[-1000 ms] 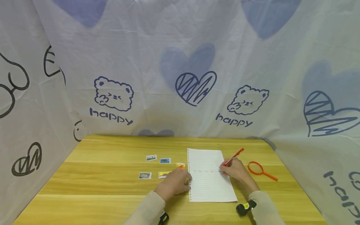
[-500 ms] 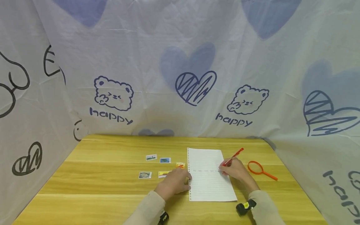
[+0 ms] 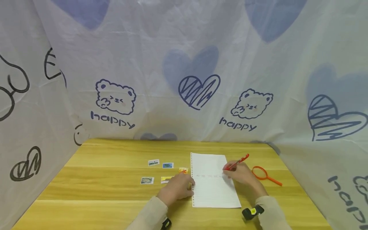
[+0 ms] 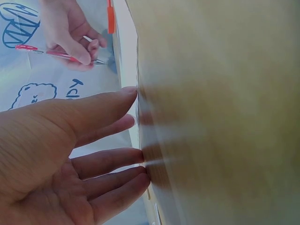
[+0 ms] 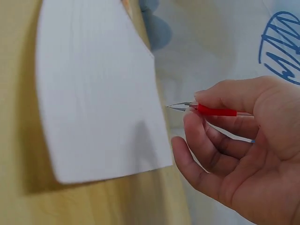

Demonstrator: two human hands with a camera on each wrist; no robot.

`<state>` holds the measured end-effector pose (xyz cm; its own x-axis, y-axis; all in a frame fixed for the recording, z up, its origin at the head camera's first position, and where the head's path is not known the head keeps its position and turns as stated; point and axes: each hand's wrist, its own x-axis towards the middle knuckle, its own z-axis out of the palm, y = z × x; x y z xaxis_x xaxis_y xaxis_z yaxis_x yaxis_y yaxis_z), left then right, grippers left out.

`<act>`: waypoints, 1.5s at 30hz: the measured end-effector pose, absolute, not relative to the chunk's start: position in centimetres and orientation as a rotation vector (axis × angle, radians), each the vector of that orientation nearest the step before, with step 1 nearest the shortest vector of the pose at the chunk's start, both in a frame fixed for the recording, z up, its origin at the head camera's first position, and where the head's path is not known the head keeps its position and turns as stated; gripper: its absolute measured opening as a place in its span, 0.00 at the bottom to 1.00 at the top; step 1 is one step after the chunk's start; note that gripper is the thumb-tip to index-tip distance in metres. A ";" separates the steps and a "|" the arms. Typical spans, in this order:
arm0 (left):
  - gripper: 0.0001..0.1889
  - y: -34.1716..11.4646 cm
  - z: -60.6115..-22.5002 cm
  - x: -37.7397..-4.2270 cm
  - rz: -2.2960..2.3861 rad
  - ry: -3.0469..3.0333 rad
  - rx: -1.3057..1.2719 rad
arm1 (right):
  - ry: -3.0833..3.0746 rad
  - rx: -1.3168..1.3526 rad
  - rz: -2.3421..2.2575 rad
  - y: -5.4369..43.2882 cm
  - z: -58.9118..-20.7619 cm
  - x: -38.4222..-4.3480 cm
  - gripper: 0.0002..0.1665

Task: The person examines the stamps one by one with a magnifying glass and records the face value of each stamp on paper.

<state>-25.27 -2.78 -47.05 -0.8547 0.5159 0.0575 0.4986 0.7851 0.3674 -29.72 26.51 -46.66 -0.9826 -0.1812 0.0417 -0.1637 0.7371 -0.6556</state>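
Observation:
A lined sheet of paper (image 3: 214, 193) with punched holes along its left edge lies on the table, a faint row of writing across its middle. My right hand (image 3: 242, 176) pinches a red pen (image 5: 218, 110) between thumb and fingers above the sheet's right side. In the right wrist view the pen's tip stands apart from the paper. My left hand (image 3: 176, 187) rests at the sheet's left edge, and its fairly straight fingertips (image 4: 140, 180) touch down there. Beside it lie a yellow stamp (image 3: 165, 180), partly covered by the hand, and a red-and-yellow stamp (image 3: 183, 170).
An orange magnifying glass (image 3: 274, 181) lies right of the right hand. Farther left are a blue stamp (image 3: 168, 165), a green-and-white stamp (image 3: 153, 162) and a grey stamp (image 3: 147, 180). A printed cloth (image 3: 161, 108) hangs behind the wooden table (image 3: 95, 182).
My right hand has lifted the pen's tip off the paper. The left hand keeps its place at the sheet's edge. The head view has shifted slightly.

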 end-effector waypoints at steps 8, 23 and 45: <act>0.15 -2.8 -47.3 -25.1 0.594 2.921 0.826 | 3.028 -0.373 -0.963 27.9 -46.0 -29.3 0.03; 0.15 -2.9 -47.1 -25.3 0.588 2.920 0.827 | 3.152 -0.996 -0.824 31.1 -45.0 -29.7 0.07; 0.15 -2.9 -47.2 -25.4 0.588 2.921 0.817 | 3.160 -0.690 -0.591 33.1 -46.5 -31.3 0.15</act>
<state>-25.36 -2.89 -47.18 -0.8589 0.5096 0.0513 0.4898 0.7879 0.3732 -31.28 33.08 -46.51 -0.9016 -0.3751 0.2153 -0.4276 0.8481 -0.3130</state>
